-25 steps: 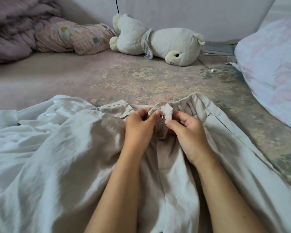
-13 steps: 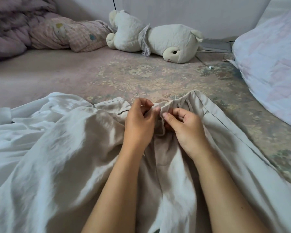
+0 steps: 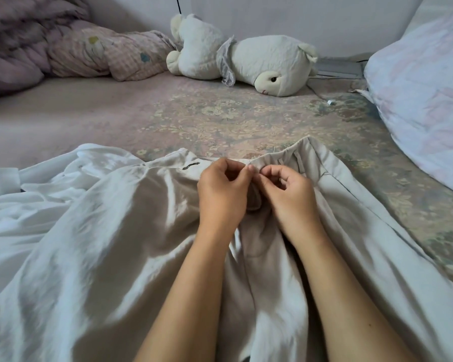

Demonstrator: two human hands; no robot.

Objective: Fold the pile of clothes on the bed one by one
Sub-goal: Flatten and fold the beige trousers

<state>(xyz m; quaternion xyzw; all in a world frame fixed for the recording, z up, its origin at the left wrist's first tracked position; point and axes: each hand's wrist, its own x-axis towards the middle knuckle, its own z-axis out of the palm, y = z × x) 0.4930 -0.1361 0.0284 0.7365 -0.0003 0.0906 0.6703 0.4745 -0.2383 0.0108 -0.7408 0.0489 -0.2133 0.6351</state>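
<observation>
Beige trousers [image 3: 351, 257] lie spread across the bed [image 3: 220, 118], waistband just under the fingertips, a white garment [image 3: 37, 218] lying beyond the left knuckles. Left hand [image 3: 221, 190] and right hand [image 3: 289, 195] each pinch the waistband [image 3: 280, 158] at its middle, fingers curled, tips nearly touching. Best, I'd say, to close the fly flat and align both waistband halves before any fold.

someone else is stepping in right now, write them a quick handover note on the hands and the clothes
Left hand and right hand: both pinch the waistband at the middle of the beige trousers, fingertips nearly meeting.
Trousers lie spread flat on the bed, waistband away from the person, not yet folded.
White garment lies crumpled to the left, partly under the trousers, untouched.
Left: fold the trousers, then the white garment.
</observation>
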